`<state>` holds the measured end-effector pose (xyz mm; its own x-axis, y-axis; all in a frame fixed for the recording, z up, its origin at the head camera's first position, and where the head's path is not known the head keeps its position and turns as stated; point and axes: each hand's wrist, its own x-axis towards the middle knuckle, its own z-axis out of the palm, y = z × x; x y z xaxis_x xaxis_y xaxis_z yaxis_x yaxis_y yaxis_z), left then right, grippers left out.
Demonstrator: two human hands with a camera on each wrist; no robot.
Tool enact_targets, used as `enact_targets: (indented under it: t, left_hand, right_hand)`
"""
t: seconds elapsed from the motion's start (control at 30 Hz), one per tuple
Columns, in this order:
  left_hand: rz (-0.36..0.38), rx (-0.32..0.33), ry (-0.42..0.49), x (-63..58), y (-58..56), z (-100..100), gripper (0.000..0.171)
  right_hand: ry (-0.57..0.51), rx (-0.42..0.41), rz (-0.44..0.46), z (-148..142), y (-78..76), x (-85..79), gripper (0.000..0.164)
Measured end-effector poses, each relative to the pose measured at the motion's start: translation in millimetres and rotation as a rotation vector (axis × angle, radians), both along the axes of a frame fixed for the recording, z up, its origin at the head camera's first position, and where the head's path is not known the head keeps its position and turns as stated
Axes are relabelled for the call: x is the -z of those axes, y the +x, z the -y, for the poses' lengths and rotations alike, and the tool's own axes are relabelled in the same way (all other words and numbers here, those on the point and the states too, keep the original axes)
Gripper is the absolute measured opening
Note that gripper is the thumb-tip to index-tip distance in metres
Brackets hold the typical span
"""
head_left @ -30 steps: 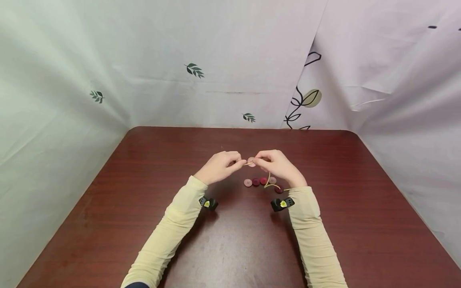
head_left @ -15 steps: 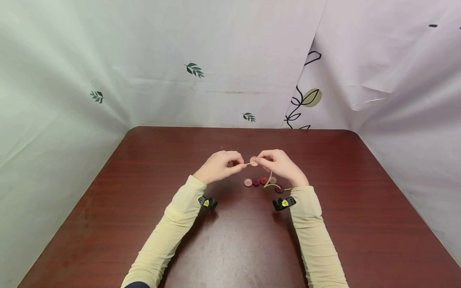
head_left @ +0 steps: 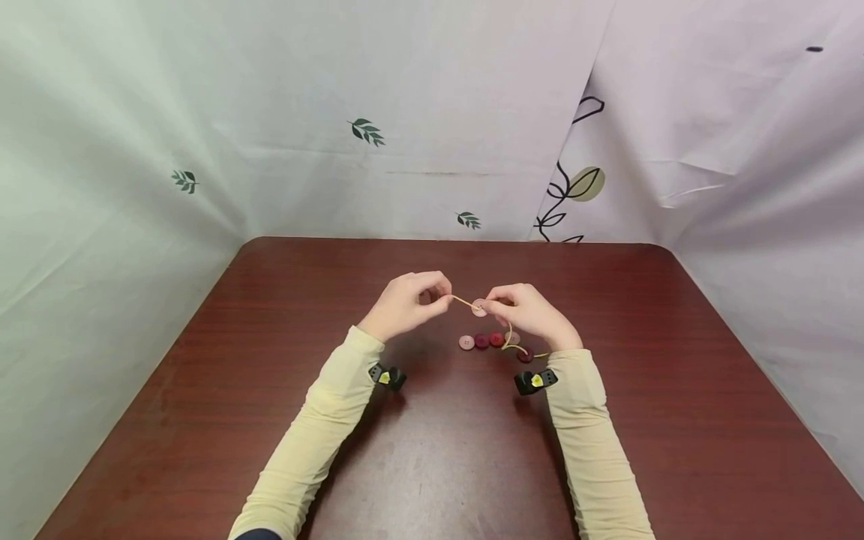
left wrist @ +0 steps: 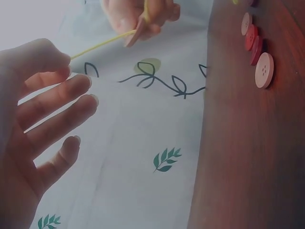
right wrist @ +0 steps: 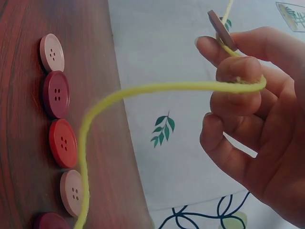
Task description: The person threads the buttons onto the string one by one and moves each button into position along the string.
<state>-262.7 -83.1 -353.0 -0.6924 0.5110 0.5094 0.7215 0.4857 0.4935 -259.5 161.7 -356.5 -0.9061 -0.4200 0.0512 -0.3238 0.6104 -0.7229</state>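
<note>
Above the table, my right hand (head_left: pixel 528 311) pinches a pink button (right wrist: pixel 221 29) by its edge between thumb and finger. A yellow cord (right wrist: pixel 157 87) runs through this button. My left hand (head_left: pixel 408 304) pinches the cord's end between thumb and forefinger, its other fingers loosely bent in the left wrist view. The stretch of cord between the hands is straight. On the right hand's side the cord loops over the fingers and drops toward a dark maroon button (head_left: pixel 525 355) on the table.
A row of buttons lies below the hands on the brown table (head_left: pixel 418 450): a pink button (right wrist: pixel 52 53), a maroon button (right wrist: pixel 56 94), a red button (right wrist: pixel 63 143) and a pale pink button (right wrist: pixel 71 193). White patterned cloth (head_left: pixel 304 195) hangs behind the table.
My left hand has moved up and slightly left with the cord's end, so more cord shows between it and the button. My right hand has shifted slightly right with the button.
</note>
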Motion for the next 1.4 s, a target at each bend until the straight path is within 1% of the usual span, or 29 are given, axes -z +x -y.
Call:
enact_targets:
  t: [0.27,0.43,0.53,0.57,0.8,0.93,1.23,1.4]
  left_hand:
    - [0.001,-0.057,0.072,-2.6,1.0,3,0.005]
    - [-0.005,-0.090,0.109,-3.4,0.9,4,0.005]
    - [-0.017,-0.102,0.138,-4.4,0.9,5,0.004]
    - [-0.022,-0.104,0.149,-4.8,0.9,5,0.004]
    - [-0.030,-0.097,0.247,-6.5,1.2,6,0.005]
    - [-0.037,-0.094,0.287,-6.9,2.3,6,0.005]
    - [-0.026,-0.091,0.328,-8.0,2.8,6,0.005]
    - [-0.030,-0.104,0.346,-7.9,2.2,8,0.005]
  right_hand:
    - [0.027,-0.038,0.030,-3,0.3,2.3,0.025]
    - [0.047,-0.047,0.039,-3,-0.3,2.9,0.031]
    - [0.063,-0.047,0.034,-3,-0.8,3.0,0.031]
    - [0.068,-0.049,0.027,-3,-1.4,3.5,0.031]
    - [0.012,-0.076,0.105,-4,-1.1,5.1,0.031]
    - [0.029,-0.084,0.102,-6,-1.5,7.3,0.028]
    - [0.045,-0.101,0.105,-10,-1.3,9.0,0.030]
    - [0.057,-0.107,0.112,-12,-1.7,10.5,0.030]
